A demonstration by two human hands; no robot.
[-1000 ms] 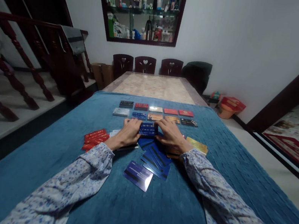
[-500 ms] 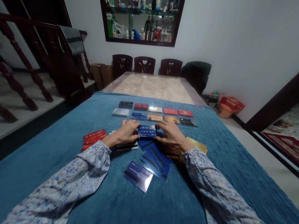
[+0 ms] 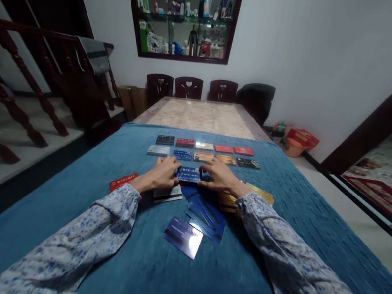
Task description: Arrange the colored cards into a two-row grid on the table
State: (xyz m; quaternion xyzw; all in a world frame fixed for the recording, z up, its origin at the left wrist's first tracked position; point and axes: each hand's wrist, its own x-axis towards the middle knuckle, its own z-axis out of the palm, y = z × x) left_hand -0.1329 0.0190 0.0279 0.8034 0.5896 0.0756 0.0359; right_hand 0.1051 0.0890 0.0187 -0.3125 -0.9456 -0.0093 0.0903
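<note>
Mid-frame, the left hand (image 3: 163, 174) and right hand (image 3: 220, 175) grip a blue card stack (image 3: 189, 174) by its short ends. Stacked rows (image 3: 182, 155) crowd just above; loose blue cards (image 3: 208, 214) fan below (a purple card (image 3: 183, 237) lowest). Wider room, blue cloth (image 3: 165, 285) over the bench (image 3: 203, 114), runs to the bottom edge.

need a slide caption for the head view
Left hand and right hand hold a blue card stack by its ends, before two rows of card stacks on blue cloth.
</note>
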